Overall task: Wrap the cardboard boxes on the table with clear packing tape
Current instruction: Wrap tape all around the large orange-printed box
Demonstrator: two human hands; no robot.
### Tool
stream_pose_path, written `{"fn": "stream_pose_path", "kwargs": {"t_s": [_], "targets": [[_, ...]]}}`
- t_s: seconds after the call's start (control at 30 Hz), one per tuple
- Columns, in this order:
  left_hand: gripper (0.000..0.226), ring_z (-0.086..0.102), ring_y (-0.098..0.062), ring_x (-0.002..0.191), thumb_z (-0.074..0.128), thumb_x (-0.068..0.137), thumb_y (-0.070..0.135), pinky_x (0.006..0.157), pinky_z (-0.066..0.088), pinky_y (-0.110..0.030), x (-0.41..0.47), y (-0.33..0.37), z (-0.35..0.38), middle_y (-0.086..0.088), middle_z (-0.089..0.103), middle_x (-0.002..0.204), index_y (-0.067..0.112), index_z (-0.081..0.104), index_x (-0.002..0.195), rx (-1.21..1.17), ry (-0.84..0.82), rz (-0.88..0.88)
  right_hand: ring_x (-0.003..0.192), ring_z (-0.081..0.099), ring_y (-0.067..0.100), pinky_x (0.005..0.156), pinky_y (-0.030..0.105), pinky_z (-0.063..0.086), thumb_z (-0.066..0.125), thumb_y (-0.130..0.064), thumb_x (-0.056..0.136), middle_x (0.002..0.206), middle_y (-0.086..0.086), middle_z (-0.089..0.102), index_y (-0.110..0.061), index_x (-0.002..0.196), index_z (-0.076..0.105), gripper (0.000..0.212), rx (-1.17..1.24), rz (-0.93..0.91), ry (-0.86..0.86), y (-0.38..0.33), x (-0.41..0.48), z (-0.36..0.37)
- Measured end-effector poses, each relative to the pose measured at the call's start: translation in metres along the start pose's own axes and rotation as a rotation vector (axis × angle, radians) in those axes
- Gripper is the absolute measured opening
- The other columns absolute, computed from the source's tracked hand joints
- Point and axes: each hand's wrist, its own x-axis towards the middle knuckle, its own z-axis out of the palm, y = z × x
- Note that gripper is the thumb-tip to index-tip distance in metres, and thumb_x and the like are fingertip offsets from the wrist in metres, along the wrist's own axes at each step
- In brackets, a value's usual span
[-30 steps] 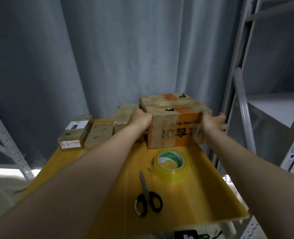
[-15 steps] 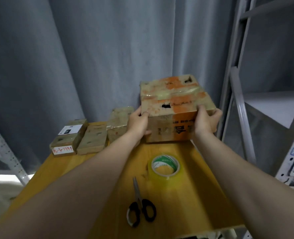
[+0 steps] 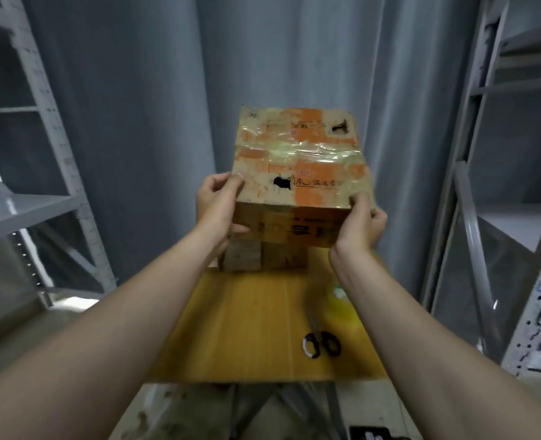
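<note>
Orange-patched, tape-wrapped cardboard box (image 3: 297, 154) hangs above the yellow surface (image 3: 247, 325), left grip (image 3: 217, 204) and right grip (image 3: 359, 223) curled round its sides

Box (image 3: 297, 160) — brown cardboard, scuffed, torn through at two dark holes, orange print patchy.
Tape (image 3: 310, 152) on its top: clear, glossy, wrinkled, catching light.
Small boxes (image 3: 263, 258): dull cardboard.
Table (image 3: 247, 328): smooth yellow board, low sheen; wood or laminate, cannot tell.
Scissors (image 3: 321, 344): black handles, shiny, plastic-looking; blurred.
Roll (image 3: 342, 300): yellowish, translucent, blurred.
Curtain (image 3: 136, 122) — grey cloth, matt, soft folds.
Racks (image 3: 41, 204): grey painted metal, matt.
</note>
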Motion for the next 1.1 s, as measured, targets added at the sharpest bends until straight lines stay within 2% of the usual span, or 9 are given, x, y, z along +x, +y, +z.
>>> {"fn": "stream_pose_path", "kwargs": {"t_s": [0.17,0.3,0.4,0.47,0.6,0.8,0.87,0.97,1.1], "targets": [[0.036,0.059,-0.017,0.097,0.065,0.099,0.044,0.061,0.062,-0.060,-0.051,0.017,-0.085,0.006,0.059,0.110,0.016,0.055,0.119,0.094,0.077,-0.085,0.070,0.050,0.022,0.065,0.033,0.041,0.066,-0.033,0.081,0.078,0.002,0.054,-0.016,0.086,0.052,0.023,-0.064,0.106,0.008,0.023,-0.078,0.002],[0.023,0.056,-0.022,0.105,0.066,0.098,0.037,0.064,0.062,-0.063,-0.075,0.007,-0.137,0.001,0.057,0.117,0.020,0.057,0.111,0.146,0.079,-0.183,0.066,0.045,0.020,0.069,0.037,0.040,0.066,-0.037,0.070,0.069,0.003,0.048,-0.021,0.071,0.048,0.024,-0.170,0.213,-0.089,0.037,-0.117,-0.012],[0.018,0.057,-0.027,0.105,0.066,0.096,0.027,0.070,0.060,-0.067,-0.086,-0.015,-0.159,-0.003,0.056,0.117,0.020,0.057,0.110,0.169,0.110,-0.259,0.085,0.063,0.023,0.093,0.055,0.053,0.068,-0.053,0.055,0.085,0.001,0.065,-0.017,0.069,0.056,0.041,-0.285,0.298,-0.140,0.056,-0.133,-0.031],[0.022,0.059,-0.029,0.104,0.064,0.095,0.026,0.071,0.059,-0.069,-0.093,-0.032,-0.164,-0.005,0.057,0.116,0.020,0.057,0.114,0.169,0.127,-0.300,0.107,0.064,0.034,0.102,0.060,0.049,0.067,-0.059,0.049,0.104,0.003,0.072,-0.020,0.085,0.066,0.053,-0.390,0.297,-0.135,0.075,-0.131,-0.043],[0.027,0.059,-0.021,0.096,0.060,0.098,0.036,0.070,0.063,-0.061,-0.103,-0.069,-0.160,0.000,0.056,0.108,0.019,0.053,0.118,0.254,0.184,-0.306,0.093,0.068,0.029,0.079,0.038,0.054,0.073,-0.030,0.085,0.100,0.009,0.073,-0.016,0.088,0.067,0.015,-0.538,0.296,-0.226,0.061,-0.140,-0.054],[0.034,0.060,-0.027,0.102,0.055,0.096,0.042,0.082,0.049,-0.041,-0.080,-0.077,-0.154,-0.002,0.057,0.109,0.014,0.047,0.113,0.625,0.165,-0.162,0.138,0.032,0.033,0.118,0.052,0.026,0.061,-0.024,0.095,0.145,0.001,0.045,-0.035,0.124,0.056,0.031,-1.199,-0.262,-0.422,0.043,-0.128,-0.041],[0.037,0.057,-0.027,0.108,0.061,0.093,0.039,0.092,0.049,-0.042,-0.070,-0.075,-0.151,0.001,0.051,0.119,0.017,0.047,0.119,0.713,0.158,-0.081,0.139,0.030,0.027,0.119,0.047,0.022,0.058,-0.026,0.099,0.149,-0.006,0.049,-0.037,0.127,0.065,0.031,-1.252,-0.525,-0.632,0.044,-0.139,-0.032],[0.026,0.058,-0.022,0.112,0.062,0.093,0.031,0.093,0.048,-0.037,-0.062,-0.072,-0.144,0.004,0.047,0.125,0.025,0.056,0.118,0.809,0.067,0.091,0.140,0.035,0.022,0.116,0.040,0.028,0.056,-0.035,0.102,0.143,-0.014,0.059,-0.035,0.129,0.071,0.031,-1.338,-0.665,-0.936,0.054,-0.149,-0.022],[0.018,0.061,-0.029,0.115,0.055,0.097,0.040,0.087,0.038,-0.033,-0.058,-0.072,-0.137,0.006,0.051,0.132,0.031,0.068,0.107,0.996,0.018,0.088,0.123,0.044,0.021,0.099,0.039,0.042,0.051,-0.042,0.103,0.132,-0.017,0.065,-0.034,0.126,0.073,0.033,-1.443,-0.738,-1.011,0.068,-0.151,-0.017]]}}
